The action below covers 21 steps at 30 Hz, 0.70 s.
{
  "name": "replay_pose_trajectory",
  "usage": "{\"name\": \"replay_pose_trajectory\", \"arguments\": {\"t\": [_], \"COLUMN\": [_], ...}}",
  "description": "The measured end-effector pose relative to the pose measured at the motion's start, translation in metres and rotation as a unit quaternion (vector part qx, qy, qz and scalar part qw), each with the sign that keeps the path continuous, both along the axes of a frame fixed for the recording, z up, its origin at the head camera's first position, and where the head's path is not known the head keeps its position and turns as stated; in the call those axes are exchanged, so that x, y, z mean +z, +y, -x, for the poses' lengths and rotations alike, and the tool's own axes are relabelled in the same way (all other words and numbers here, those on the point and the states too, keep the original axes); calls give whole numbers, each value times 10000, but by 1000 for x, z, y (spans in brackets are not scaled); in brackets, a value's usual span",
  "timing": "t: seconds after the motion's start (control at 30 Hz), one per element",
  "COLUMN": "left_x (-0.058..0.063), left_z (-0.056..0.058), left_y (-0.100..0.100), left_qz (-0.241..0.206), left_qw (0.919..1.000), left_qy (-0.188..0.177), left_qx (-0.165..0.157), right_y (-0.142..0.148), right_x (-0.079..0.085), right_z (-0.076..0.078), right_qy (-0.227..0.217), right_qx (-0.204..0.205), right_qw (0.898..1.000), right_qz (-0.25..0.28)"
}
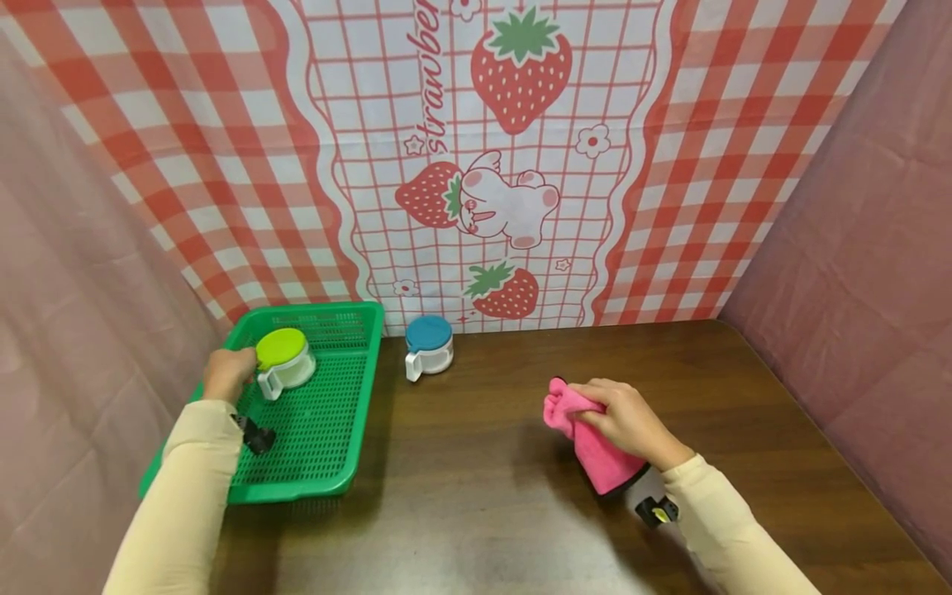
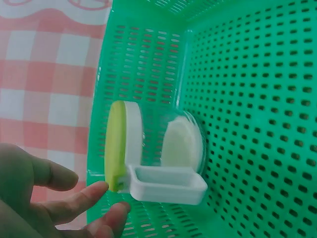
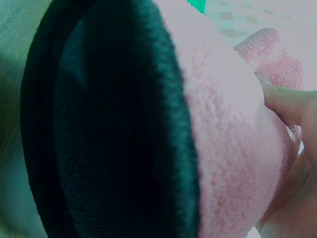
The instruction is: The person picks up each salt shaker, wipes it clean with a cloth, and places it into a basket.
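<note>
A clear seasoning jar (image 2: 153, 134) with a lime-green lid (image 1: 281, 347) and a white handle stands in the green basket (image 1: 364, 421). Beside its lid is my left hand (image 1: 229, 373), its fingers loosely bent and not wrapped around the jar. One fingertip (image 2: 101, 188) meets or nearly meets the lid's edge. Over the table on the right, my right hand (image 1: 621, 417) pinches a pink fuzzy cloth (image 1: 604, 459) with black edging between thumb and fingers. The cloth hangs down, bunched at the top, and its dark, hollow-looking underside (image 3: 114, 124) faces the right wrist camera.
A second jar with a blue lid (image 1: 430, 334) and white handle stands right of the basket, near the back edge of the brown wooden table (image 1: 461, 463). Behind rises a strawberry-print checked curtain (image 1: 513, 198); pink cloth (image 1: 855, 273) hangs at both sides.
</note>
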<state>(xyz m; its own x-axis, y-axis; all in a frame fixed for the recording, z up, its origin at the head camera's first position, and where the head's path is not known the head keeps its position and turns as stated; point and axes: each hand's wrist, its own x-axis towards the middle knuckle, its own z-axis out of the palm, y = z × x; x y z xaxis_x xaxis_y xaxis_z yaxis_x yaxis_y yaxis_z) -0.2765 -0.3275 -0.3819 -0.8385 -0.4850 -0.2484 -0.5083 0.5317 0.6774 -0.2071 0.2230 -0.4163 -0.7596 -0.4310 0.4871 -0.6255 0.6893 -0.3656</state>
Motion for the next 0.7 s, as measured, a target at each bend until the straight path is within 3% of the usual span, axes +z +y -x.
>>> {"name": "replay_pose_trajectory", "arguments": {"t": [0.1,0.4,0.7], "left_x": [4,14,23], "left_z": [0,2,2], "left_y": [3,17,34], "left_qz": [268,399,357], "left_qw": [9996,9988,9982], "left_qy": [15,293,390], "left_qx": [-3,18,-296], "right_y": [0,1,2], "right_x": [1,2,4], "right_z": [0,0,-2], "right_qy": [13,74,-78], "right_qx": [-14,15,-33], "right_qw": [10000,10000,10000], "right_qz": [-19,-25,-47]}}
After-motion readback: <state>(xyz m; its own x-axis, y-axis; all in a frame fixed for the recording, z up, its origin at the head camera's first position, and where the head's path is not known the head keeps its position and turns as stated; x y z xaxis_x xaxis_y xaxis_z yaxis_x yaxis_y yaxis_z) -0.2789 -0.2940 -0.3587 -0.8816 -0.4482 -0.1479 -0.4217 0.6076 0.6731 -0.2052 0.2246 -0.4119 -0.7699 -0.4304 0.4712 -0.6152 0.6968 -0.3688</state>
